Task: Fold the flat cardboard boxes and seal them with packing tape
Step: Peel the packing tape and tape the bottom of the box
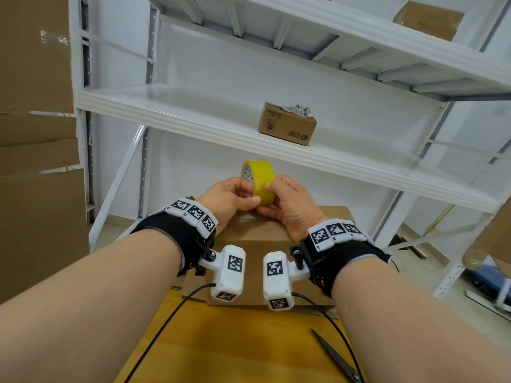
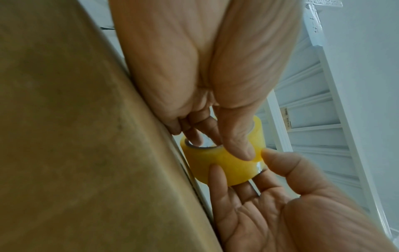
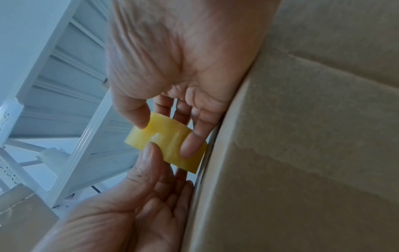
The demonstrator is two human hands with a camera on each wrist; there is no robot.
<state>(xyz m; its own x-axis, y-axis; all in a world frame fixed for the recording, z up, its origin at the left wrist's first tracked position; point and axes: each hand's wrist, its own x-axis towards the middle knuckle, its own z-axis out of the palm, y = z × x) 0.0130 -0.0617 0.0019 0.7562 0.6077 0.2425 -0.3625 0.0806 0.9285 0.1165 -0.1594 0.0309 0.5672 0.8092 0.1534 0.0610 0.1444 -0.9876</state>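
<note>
A yellow packing tape roll (image 1: 258,178) is held upright above the far end of a folded brown cardboard box (image 1: 249,239) on the wooden table. My left hand (image 1: 235,194) grips it from the left. In the left wrist view its fingers reach into the core and the thumb lies on the roll's outer face (image 2: 226,163). My right hand (image 1: 282,194) pinches the roll from the right. In the right wrist view its thumb and a finger press on the yellow band (image 3: 187,162), and the left hand's thumb (image 3: 151,153) touches the band from below. The box's top flaps lie closed.
Black scissors (image 1: 334,355) lie on the wooden table (image 1: 235,341) at the near right. A white metal shelf (image 1: 193,114) stands behind, with a small printed carton (image 1: 287,124) on it. Large cardboard sheets (image 1: 33,134) lean at the left. Cables trail from both wrists.
</note>
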